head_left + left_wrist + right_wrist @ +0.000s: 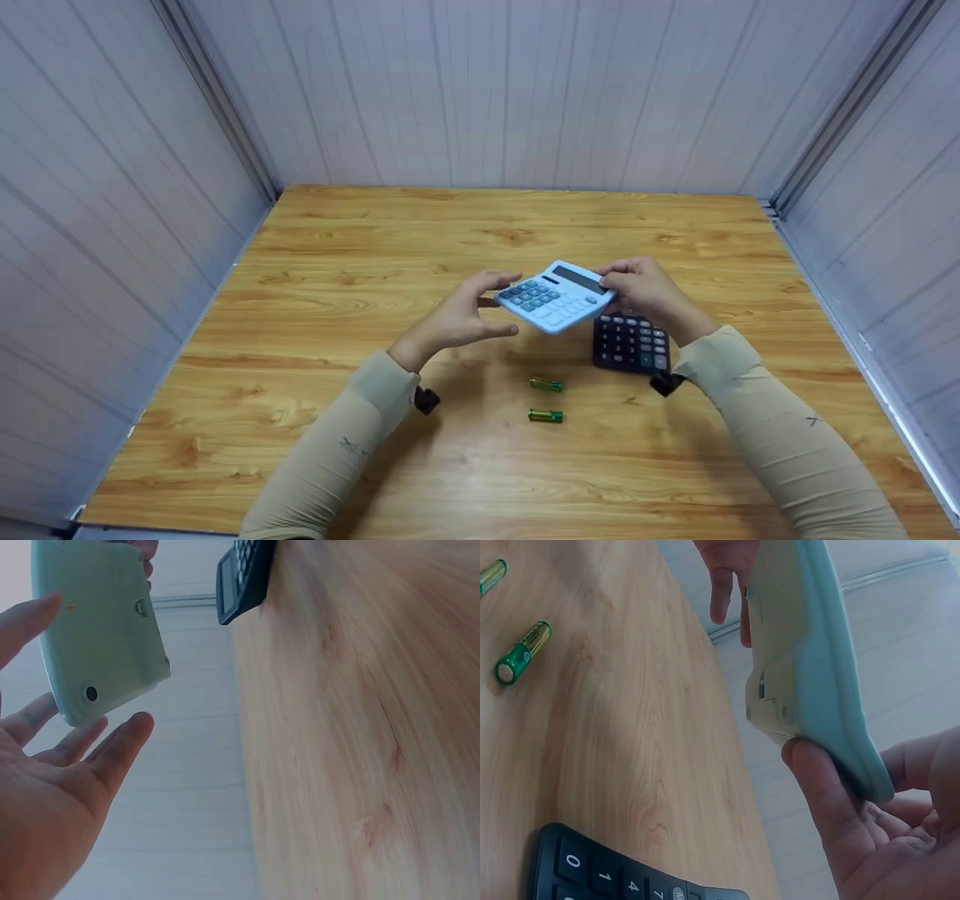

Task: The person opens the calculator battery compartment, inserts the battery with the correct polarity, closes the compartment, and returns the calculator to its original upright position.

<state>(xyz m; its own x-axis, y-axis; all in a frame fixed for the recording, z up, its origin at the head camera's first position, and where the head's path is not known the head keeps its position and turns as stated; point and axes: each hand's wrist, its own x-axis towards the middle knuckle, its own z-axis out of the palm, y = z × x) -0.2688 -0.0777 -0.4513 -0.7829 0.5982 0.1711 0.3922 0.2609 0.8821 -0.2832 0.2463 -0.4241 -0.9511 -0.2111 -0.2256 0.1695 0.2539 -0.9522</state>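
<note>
A light blue calculator (555, 301) is held up above the table, its keys facing upward and its body tilted. My right hand (646, 291) pinches it by the display end, with the thumb on the upper face. Around its other end my left hand (466, 311) is spread, fingers apart and slightly bent; whether a fingertip touches the casing I cannot tell. The pale underside (105, 630) shows in the left wrist view, with a round dark foot near one corner. Below the right hand lies a black calculator (630, 346), partly covered by that hand.
Two green and gold batteries, one farther (546, 384) and one nearer (545, 415), lie on the wooden table (375, 247) in front of the calculators. Pale panelled walls (480, 90) enclose the table at the back and both sides.
</note>
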